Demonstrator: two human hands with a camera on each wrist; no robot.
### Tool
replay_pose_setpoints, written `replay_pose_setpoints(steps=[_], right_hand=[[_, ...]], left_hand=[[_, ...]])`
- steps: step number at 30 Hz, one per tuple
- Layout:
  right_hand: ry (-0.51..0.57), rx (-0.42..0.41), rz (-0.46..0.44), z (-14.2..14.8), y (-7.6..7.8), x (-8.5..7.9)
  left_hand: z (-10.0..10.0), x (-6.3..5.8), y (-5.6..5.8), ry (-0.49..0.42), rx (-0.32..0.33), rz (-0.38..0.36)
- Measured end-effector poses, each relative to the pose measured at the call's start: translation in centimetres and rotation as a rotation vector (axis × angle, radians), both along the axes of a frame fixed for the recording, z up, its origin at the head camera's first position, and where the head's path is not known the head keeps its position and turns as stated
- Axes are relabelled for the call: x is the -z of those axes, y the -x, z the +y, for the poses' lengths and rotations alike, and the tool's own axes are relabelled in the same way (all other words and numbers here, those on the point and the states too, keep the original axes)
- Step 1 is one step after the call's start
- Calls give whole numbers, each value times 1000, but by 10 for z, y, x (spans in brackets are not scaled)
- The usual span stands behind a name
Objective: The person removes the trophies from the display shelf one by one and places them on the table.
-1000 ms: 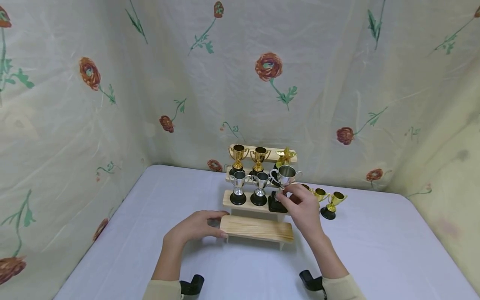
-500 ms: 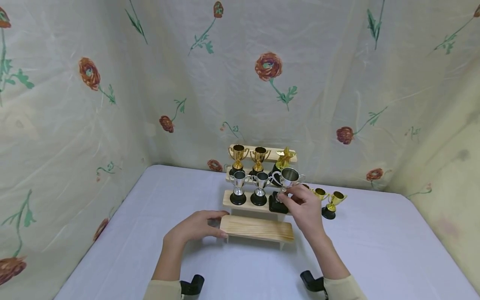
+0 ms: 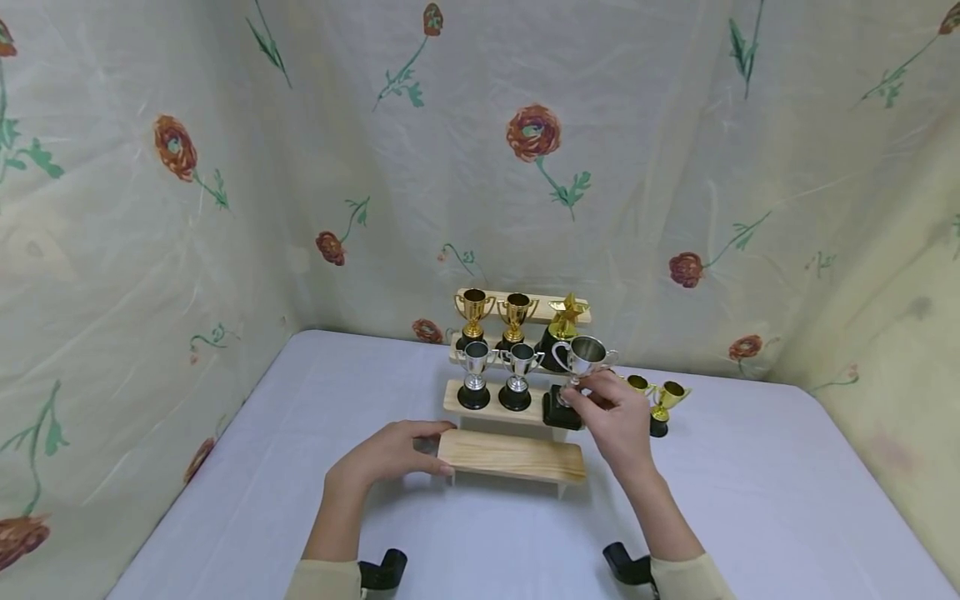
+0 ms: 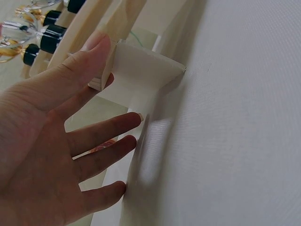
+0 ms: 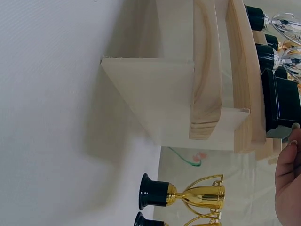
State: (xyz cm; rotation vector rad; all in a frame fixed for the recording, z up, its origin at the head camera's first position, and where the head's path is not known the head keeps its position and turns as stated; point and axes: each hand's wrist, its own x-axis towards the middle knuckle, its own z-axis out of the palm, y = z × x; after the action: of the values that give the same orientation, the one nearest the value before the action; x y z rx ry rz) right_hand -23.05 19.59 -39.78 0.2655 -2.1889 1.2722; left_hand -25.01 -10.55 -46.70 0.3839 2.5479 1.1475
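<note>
A stepped wooden display stand [image 3: 510, 455] stands on the table. My left hand [image 3: 390, 452] pinches the left end of its lowest board between thumb and index finger; the other fingers [image 4: 106, 155] are spread apart in the left wrist view. With my right hand [image 3: 617, 417] I pinch a larger silver trophy cup [image 3: 587, 357] low on its stem. Its square black base [image 3: 561, 408] is at the right end of the second step. Two smaller silver trophies, one [image 3: 474, 375] left of the other [image 3: 517, 377], share that step.
Behind stand two gold cups [image 3: 473, 310] and a gold star trophy [image 3: 567, 317] on the third step; the top board [image 3: 540, 305] shows behind them. Small gold trophies [image 3: 667, 404] stand on the white table [image 3: 750, 483], right of the stand. A flowered curtain [image 3: 630, 167] encloses the table.
My right hand has shifted slightly right, carrying the larger silver trophy away from the smaller silver pair. The left hand keeps its place on the stand.
</note>
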Motion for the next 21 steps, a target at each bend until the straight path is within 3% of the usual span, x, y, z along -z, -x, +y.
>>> replay_pose_setpoints(steps=[12, 21], right_hand=[[20, 47, 11, 11, -5, 1], [27, 26, 67, 20, -5, 4]], left_hand=[[2, -1, -1, 1, 1, -6], [2, -2, -2, -2, -8, -12]])
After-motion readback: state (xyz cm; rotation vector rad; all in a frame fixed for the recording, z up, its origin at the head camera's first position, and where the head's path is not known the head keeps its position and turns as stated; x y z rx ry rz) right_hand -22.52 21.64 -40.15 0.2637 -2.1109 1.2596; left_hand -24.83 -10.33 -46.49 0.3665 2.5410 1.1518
